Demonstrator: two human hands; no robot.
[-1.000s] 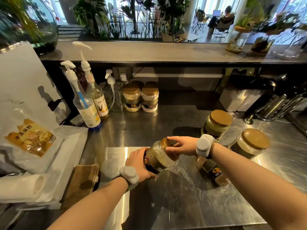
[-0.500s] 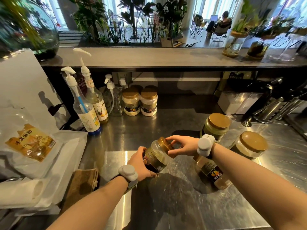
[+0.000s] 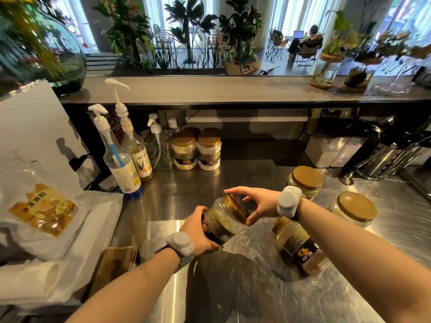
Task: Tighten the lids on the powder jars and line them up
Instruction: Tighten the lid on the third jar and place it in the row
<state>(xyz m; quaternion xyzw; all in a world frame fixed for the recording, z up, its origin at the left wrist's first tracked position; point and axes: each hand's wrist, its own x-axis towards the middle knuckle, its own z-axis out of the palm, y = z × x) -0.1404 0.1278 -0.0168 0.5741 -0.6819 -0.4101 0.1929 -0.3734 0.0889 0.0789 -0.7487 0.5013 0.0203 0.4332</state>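
Observation:
A clear powder jar [image 3: 221, 221] with a dark label is tilted above the steel counter [image 3: 233, 287]. My left hand [image 3: 198, 231] grips its base. My right hand [image 3: 258, 201] spans its gold lid [image 3: 235, 208], index finger over the top rim and thumb at the lower rim. Another jar [image 3: 300, 245] stands partly hidden under my right forearm. Two more gold-lidded jars [image 3: 305, 179] [image 3: 354, 207] stand to the right. At the back, a yellowish-powder jar [image 3: 184, 152] and a pink-powder jar [image 3: 208, 153] stand side by side, with more lids behind them.
Pump bottles [image 3: 121, 164] [image 3: 138, 155] stand at the back left. White bags [image 3: 44, 210] and a brown cloth [image 3: 116, 264] lie at the left. A white container [image 3: 331, 151] and metal tools [image 3: 391, 157] are at the back right. A raised shelf [image 3: 210, 89] runs behind.
My right hand's fingers have spread wider and shifted around the lid's rim. The jar stays tilted in my left hand at about the same spot.

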